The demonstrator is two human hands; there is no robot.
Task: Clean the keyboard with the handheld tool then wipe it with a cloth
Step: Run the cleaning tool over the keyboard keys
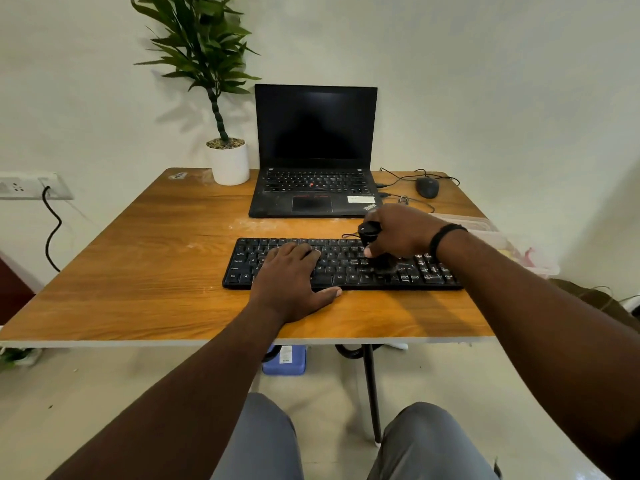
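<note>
Both my forearms reach forward over my knees and the near edge of the wooden table (pixel 138 258). My left hand (pixel 292 278) lies palm down on the left-centre of the black keyboard (pixel 346 265), fingers straight and close together over the keys, thumb stretched out along the keyboard's near edge on the table. It holds nothing; it only presses flat.

My right arm comes in from the right, wrist bent, a black band (pixel 445 237) round it. My right hand (pixel 403 233) is curled round a small black handheld tool (pixel 369 232), gripping it upright; its lower end meets the keys right of centre, though that tip is blurred and I cannot make out its form.

The keyboard lies across the middle of the table, parallel to the near edge. Beyond it stands an open black laptop (pixel 315 154) with a dark screen, a potted plant (pixel 221 133) to its left, and a wired mouse (pixel 427 187) to its right.
</note>
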